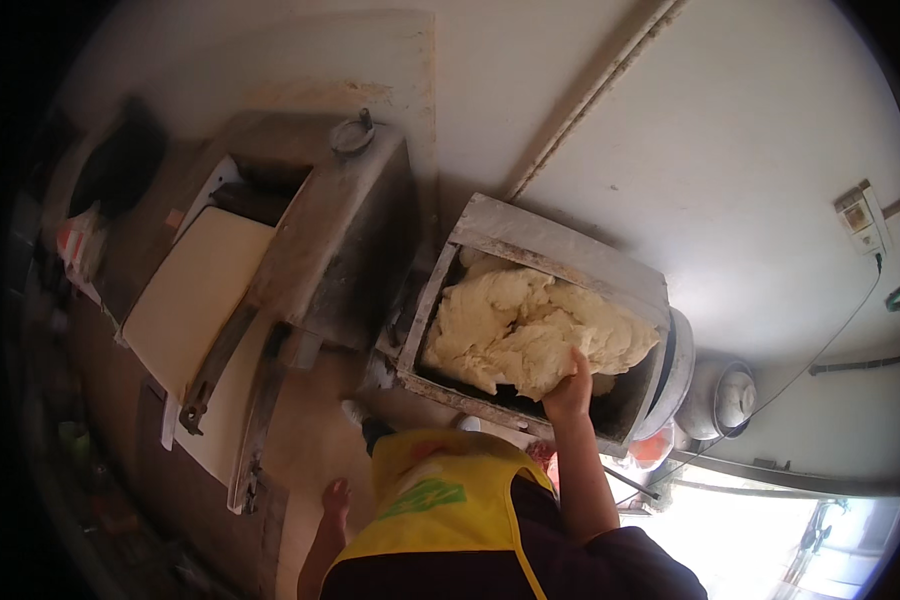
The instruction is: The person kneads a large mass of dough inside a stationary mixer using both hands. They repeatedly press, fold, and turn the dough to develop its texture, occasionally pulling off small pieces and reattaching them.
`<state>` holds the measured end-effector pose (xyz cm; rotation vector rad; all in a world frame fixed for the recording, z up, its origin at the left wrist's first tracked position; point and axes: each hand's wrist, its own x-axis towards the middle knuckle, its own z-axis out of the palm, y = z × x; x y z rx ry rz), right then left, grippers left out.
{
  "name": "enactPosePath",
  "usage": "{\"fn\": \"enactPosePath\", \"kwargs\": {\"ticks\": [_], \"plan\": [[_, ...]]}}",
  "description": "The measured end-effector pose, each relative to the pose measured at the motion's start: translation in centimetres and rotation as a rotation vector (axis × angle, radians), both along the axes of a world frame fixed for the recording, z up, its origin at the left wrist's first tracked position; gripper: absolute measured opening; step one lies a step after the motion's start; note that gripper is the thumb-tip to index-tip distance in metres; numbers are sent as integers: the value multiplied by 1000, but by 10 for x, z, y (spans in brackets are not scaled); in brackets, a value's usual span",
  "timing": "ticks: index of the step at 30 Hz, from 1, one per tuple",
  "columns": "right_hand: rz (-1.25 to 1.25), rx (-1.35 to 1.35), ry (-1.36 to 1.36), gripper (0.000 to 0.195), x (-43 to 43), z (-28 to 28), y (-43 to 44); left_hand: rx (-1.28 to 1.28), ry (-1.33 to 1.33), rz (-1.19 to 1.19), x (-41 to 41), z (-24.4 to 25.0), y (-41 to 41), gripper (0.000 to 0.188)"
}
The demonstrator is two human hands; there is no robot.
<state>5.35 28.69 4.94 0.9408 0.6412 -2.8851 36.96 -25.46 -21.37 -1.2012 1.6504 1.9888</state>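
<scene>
A big, lumpy mass of pale dough (487,322) fills much of the metal trough of a dough mixer (570,240) in front of me. My right hand (570,390) reaches over the near rim and grips the dough's near edge, thumb on top and fingers hidden beneath it. Dark inner wall shows at the trough's right end. My left hand (336,499) hangs low by my side above the floor, apart from the mixer, with nothing visible in it and its fingers loosely apart. A yellow apron (435,502) covers my front.
To the left stands a floury dough sheeter (360,202) with a pale belt (202,277), a hand crank (352,136) and projecting metal side bars (217,367). A round metal pot (709,397) sits right of the mixer. A cable (817,345) hangs from a wall socket (862,217).
</scene>
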Motion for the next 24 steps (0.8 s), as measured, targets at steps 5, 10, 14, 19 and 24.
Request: {"fn": "enactPosePath", "kwargs": {"ticks": [5,10,14,19,24], "plan": [[-43,332,43,54,11,-13,16,-219,-47,-133,-10,-8,20,39],[-97,880,118,46,21,-9,18,-329,-64,-225,-23,13,38,37],[4,1381,51,33,20,-13,28,-214,-56,-106,-24,3,29,36],[190,1620,-31,29,8,-1,24,-330,-155,-187,-32,10,32,36],[279,1678,-141,43,-15,-62,40,-358,-228,-268,-44,21,28,37]]}}
